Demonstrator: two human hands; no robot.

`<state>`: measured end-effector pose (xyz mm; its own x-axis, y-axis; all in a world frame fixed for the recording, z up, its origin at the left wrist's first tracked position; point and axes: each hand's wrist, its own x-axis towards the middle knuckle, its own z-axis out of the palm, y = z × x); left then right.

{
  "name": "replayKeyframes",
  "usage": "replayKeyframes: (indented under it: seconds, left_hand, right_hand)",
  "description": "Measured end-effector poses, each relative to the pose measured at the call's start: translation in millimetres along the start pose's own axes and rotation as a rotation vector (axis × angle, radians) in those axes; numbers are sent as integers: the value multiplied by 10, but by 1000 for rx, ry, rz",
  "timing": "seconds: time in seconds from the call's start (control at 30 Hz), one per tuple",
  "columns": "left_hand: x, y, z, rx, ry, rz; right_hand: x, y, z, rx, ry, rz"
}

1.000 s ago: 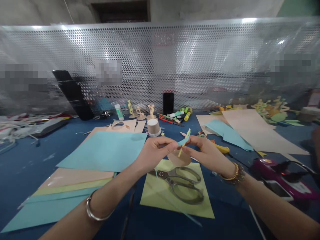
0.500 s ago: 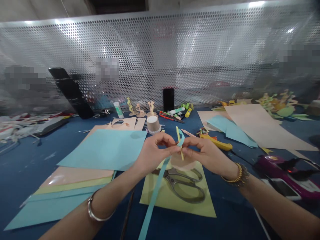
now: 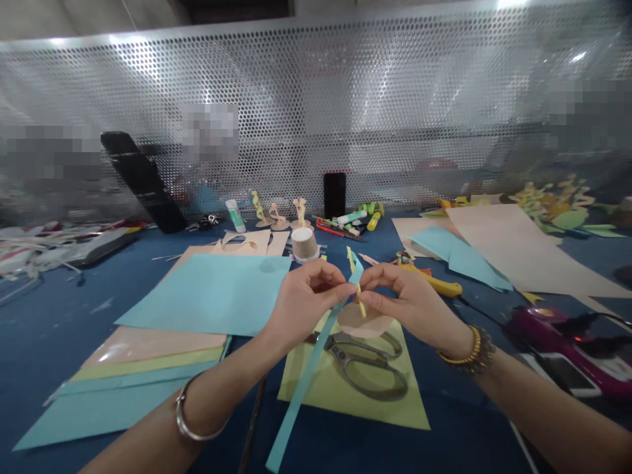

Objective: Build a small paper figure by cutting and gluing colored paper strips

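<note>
A long blue paper strip (image 3: 303,393) is pinched by my left hand (image 3: 309,299), its loose end trailing down toward the table's front edge. My right hand (image 3: 417,306) pinches a narrow yellow paper strip (image 3: 362,308), and the blue paper loops about its upper part between both sets of fingertips. My fingers partly hide where the two strips meet. Below my hands, a round peach paper disc (image 3: 372,326) and grey-handled scissors (image 3: 378,388) lie on a yellow paper sheet (image 3: 365,413); the scissors' blades are mostly covered.
Blue sheets (image 3: 212,293) and a layered paper stack (image 3: 123,388) lie left. Behind are a tape roll (image 3: 303,245), small paper figures (image 3: 279,217), a glue stick (image 3: 235,216) and a phone (image 3: 334,195). A yellow glue gun (image 3: 442,284) and purple power strip (image 3: 557,345) sit right.
The blue strip has shifted at my fingertips, its upper loop now narrower and its trailing end swung slightly left. The yellow strip is still held. Both hands stay nearly in place.
</note>
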<state>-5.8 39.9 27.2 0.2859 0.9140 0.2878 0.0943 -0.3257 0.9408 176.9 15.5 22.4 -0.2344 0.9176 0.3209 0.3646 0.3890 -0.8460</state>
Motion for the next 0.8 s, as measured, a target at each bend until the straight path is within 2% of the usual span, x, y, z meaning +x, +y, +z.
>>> replayKeyframes:
  seconds: [0.4,0.53,0.7,0.8]
  left_hand:
    - [-39,-75,45,-127,-36,12]
    - [-45,-75,61,-147,14,-59]
    - [-36,-54,59,-170,96,-6]
    - [-42,-44,63,-153,98,5]
  right_hand:
    - [-10,24,29,-44,76,-28]
    - [-30,12,42,-127,117,-34]
    - [-32,18,18,-224,259,-88]
    - [-15,36,7,-322,248,-182]
